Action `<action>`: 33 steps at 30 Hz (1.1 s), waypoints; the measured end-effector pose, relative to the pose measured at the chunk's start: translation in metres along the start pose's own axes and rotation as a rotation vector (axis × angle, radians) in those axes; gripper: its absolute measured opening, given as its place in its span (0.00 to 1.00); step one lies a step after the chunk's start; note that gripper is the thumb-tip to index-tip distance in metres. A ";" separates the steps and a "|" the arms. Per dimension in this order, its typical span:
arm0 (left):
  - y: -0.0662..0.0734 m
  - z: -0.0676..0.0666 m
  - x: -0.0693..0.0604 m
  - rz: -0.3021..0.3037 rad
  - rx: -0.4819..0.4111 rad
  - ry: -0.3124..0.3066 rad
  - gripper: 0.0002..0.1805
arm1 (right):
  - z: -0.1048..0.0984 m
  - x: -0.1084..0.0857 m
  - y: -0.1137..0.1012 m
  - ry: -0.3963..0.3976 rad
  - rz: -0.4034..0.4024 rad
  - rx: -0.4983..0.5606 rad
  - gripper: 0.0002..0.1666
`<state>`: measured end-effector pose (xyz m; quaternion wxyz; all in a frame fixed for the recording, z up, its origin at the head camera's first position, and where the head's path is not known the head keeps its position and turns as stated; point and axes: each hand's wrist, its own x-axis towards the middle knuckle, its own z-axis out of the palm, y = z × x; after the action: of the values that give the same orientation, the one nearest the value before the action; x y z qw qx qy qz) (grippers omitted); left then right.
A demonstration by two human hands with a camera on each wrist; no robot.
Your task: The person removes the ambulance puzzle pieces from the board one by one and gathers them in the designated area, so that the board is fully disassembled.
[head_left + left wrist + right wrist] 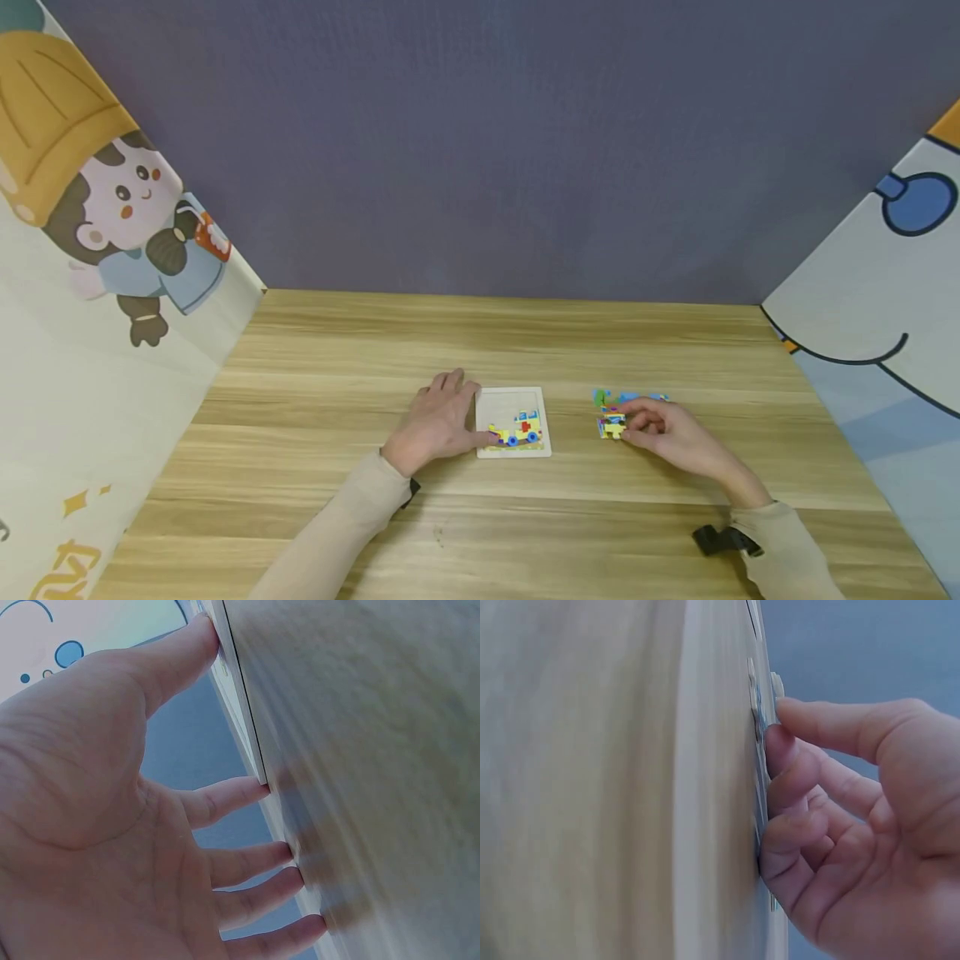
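A square puzzle board [513, 400] with a pale frame lies on the table, its lower part filled with pieces that picture a yellow vehicle with blue wheels. My left hand [442, 417] is at the board's left edge, fingers spread and the thumb over its lower left part. In the left wrist view the fingertips of that hand [150, 802] touch the tabletop and the board's side. To the right of the board, my right hand [663, 429] pinches a yellow puzzle piece [613, 427] between thumb and fingers. The right wrist view shows this piece [778, 684] edge-on at the thumb tip.
Loose blue and green puzzle pieces [602, 397] lie just beyond the right hand, partly hidden by it. The wooden table [337, 350] meets a dark back panel [480, 167]. Side walls with cartoon prints stand left and right.
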<state>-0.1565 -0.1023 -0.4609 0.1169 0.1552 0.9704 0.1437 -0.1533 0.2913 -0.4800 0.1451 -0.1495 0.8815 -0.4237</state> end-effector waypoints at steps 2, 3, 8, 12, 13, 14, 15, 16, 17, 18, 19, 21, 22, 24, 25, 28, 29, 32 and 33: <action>-0.001 0.000 0.000 0.000 0.001 0.002 0.52 | -0.002 0.000 0.001 -0.003 0.006 -0.012 0.21; -0.001 0.000 0.000 0.000 0.002 0.003 0.52 | -0.003 0.001 0.002 -0.004 0.009 -0.016 0.21; -0.001 0.001 0.001 0.004 -0.001 0.004 0.51 | -0.009 -0.001 0.005 -0.010 0.026 -0.020 0.22; -0.001 0.001 0.000 0.004 -0.010 0.004 0.51 | -0.010 -0.001 0.006 -0.016 0.032 -0.033 0.22; -0.001 0.000 0.000 0.004 -0.011 0.003 0.51 | -0.010 0.000 0.006 -0.019 0.031 -0.042 0.22; -0.001 0.001 0.000 0.003 -0.012 0.002 0.51 | -0.010 0.000 0.006 -0.021 0.029 -0.051 0.23; -0.001 0.001 0.000 0.002 -0.012 0.002 0.51 | -0.010 0.000 0.006 -0.023 0.026 -0.061 0.23; -0.001 0.001 0.000 0.002 -0.012 0.001 0.51 | -0.010 0.000 0.006 -0.023 0.023 -0.070 0.23; -0.001 0.001 0.001 0.002 -0.011 0.001 0.52 | -0.009 0.000 0.006 -0.024 0.019 -0.078 0.24; -0.001 0.001 0.001 0.001 -0.010 0.000 0.52 | -0.009 0.000 0.005 -0.025 0.017 -0.081 0.24; -0.001 0.002 0.001 0.001 -0.008 -0.001 0.52 | -0.009 0.000 0.005 -0.026 0.016 -0.084 0.24; -0.002 0.001 0.001 0.001 -0.004 -0.001 0.51 | -0.009 0.000 0.005 -0.027 0.016 -0.080 0.24; -0.002 0.001 0.001 0.001 -0.002 0.000 0.51 | -0.009 0.000 0.005 -0.029 0.015 -0.077 0.24; -0.001 0.000 0.000 0.002 0.003 0.000 0.51 | -0.009 0.000 0.006 -0.032 0.015 -0.074 0.24; -0.001 0.000 0.000 0.001 0.004 0.001 0.51 | -0.009 0.000 0.006 -0.033 0.014 -0.073 0.24; -0.001 0.000 0.000 0.000 0.003 0.000 0.51 | -0.009 0.001 0.008 -0.036 0.010 -0.068 0.24; -0.001 0.000 0.000 0.000 0.002 -0.001 0.52 | -0.010 0.001 0.008 -0.036 0.013 -0.066 0.24; 0.000 0.000 0.000 -0.002 -0.001 -0.002 0.52 | -0.012 0.001 0.010 -0.043 0.016 -0.052 0.24; 0.000 0.000 0.000 -0.002 0.001 -0.001 0.52 | -0.013 0.000 0.010 -0.045 0.023 -0.045 0.24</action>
<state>-0.1571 -0.1027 -0.4607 0.1176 0.1542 0.9705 0.1430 -0.1598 0.3063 -0.4797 0.1664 -0.1521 0.8890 -0.3986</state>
